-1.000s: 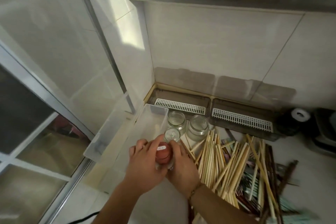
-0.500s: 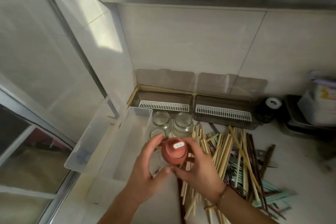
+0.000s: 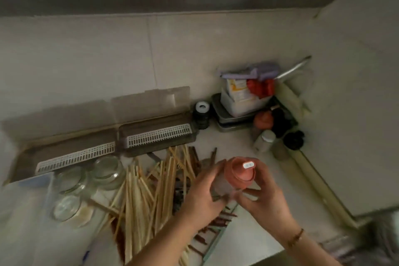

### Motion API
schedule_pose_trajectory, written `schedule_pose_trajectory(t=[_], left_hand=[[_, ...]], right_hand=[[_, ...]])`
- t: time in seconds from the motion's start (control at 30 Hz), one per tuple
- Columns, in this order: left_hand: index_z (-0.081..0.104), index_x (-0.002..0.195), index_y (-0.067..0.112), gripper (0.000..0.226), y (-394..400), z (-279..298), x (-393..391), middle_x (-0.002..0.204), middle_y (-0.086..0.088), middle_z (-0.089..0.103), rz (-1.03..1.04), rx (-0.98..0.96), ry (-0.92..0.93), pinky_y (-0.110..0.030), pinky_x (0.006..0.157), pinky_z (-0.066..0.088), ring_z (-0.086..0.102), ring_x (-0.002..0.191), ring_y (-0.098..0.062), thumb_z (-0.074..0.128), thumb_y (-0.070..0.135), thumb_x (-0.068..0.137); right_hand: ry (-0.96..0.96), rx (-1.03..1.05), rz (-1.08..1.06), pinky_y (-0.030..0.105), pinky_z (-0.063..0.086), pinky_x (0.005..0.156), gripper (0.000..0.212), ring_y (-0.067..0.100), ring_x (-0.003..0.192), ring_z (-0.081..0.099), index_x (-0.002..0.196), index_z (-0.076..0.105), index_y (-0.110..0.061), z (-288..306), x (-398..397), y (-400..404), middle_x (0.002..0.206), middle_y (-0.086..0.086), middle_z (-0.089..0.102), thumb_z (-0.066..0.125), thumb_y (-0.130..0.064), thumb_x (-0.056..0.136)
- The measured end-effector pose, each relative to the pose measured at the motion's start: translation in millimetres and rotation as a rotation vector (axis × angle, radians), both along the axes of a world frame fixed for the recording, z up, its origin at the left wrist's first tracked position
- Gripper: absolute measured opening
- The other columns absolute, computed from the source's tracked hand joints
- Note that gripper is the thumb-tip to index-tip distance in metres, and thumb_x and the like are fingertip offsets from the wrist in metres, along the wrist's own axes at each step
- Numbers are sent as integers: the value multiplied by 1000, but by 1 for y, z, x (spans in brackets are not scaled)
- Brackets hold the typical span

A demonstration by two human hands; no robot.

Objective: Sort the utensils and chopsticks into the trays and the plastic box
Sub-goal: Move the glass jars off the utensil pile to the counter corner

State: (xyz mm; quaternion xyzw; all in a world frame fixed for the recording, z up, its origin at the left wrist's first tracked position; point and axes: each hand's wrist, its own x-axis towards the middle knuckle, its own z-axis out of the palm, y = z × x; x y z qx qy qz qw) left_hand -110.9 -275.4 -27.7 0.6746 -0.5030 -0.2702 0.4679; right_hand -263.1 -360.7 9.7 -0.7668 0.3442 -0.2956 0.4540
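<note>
Chopsticks heaped loose on the worktop, just in front of two trays. Thin, stiff and light, likely to roll; best pinched near the middle, a few together. Above the heap, left hand and right hand both wrapped round a red-capped bottle. Glass jars close by.

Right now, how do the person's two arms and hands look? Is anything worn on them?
Both forearms are bare, with no sleeves in view. The left hand wears nothing that I can see: no glove, ring or watch. The right hand is also ungloved, and a thin brownish bracelet sits on its wrist. The picture is blurred, so finer marks cannot be told.
</note>
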Motion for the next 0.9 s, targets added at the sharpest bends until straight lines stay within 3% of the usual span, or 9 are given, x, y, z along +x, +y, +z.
schedule_pose_trajectory(t=[0.13, 0.27, 0.33, 0.4, 0.5, 0.57, 0.63, 0.73, 0.9], left_hand=[[27, 142, 49, 84, -59, -12, -47, 139, 19, 46, -127, 36, -41, -21, 104, 40, 41, 127, 4, 77, 37, 75], [32, 142, 43, 82, -108, -21, -95, 138, 19, 46, -173, 89, -26, -6, 99, 31, 43, 125, 2, 78, 36, 74], [33, 143, 33, 82, -130, -26, -115, 136, 28, 33, -123, 90, -57, 1, 98, 21, 33, 124, 9, 78, 28, 74], [39, 136, 35, 74, -150, -29, -134, 121, 37, 29, -39, 131, 48, -3, 94, 31, 38, 110, 13, 76, 20, 74], [53, 114, 34, 48, -174, -35, -157, 105, 22, 56, -30, 233, 276, -21, 83, 47, 56, 92, 5, 70, 10, 77], [58, 113, 30, 42, -185, -39, -168, 106, 9, 65, -66, 269, 342, -21, 83, 49, 61, 96, -3, 66, 8, 78], [58, 118, 27, 44, -190, -42, -171, 108, -1, 66, -60, 291, 360, -18, 85, 48, 63, 99, -13, 65, 8, 79], [56, 121, 24, 48, -195, -49, -175, 111, -2, 65, -37, 289, 375, -33, 93, 50, 62, 105, -17, 62, 4, 78], [54, 120, 21, 45, -198, -54, -173, 114, -3, 60, -42, 302, 308, -33, 94, 49, 59, 107, -20, 58, 7, 78]], right_hand=[[29, 6, -214, 21, 55, 79, 73, 4, 103, 61, 120, 46, -41, -6, -43, -30, 116, -17, 58, 80, -46, 55], [68, 8, -404, 30, 59, 71, 66, 3, 90, 64, 114, 48, -43, -17, -77, -66, 109, -14, 61, 81, -32, 58], [72, -18, -500, 25, 56, 70, 66, 0, 90, 61, 112, 48, -45, -26, -90, -83, 109, -19, 58, 85, -29, 59], [109, -53, -608, 20, 49, 72, 70, 3, 91, 56, 117, 47, -41, -35, -98, -100, 113, -16, 53, 88, -29, 61], [124, -56, -698, 2, 37, 71, 71, -2, 90, 46, 120, 49, -28, -50, -105, -127, 116, -5, 50, 87, -18, 61], [127, -28, -715, -2, 36, 71, 69, -2, 89, 47, 118, 51, -25, -60, -108, -142, 114, 0, 52, 86, -12, 60], [115, 2, -704, 6, 43, 76, 69, 6, 92, 54, 116, 51, -27, -68, -108, -150, 114, 2, 54, 85, -10, 59], [100, 42, -693, 35, 54, 81, 67, 16, 96, 60, 115, 50, -29, -78, -108, -158, 114, 2, 57, 85, -14, 60], [82, 67, -719, 33, 53, 84, 67, 16, 100, 60, 117, 51, -30, -86, -102, -161, 115, -1, 59, 86, -18, 62]])
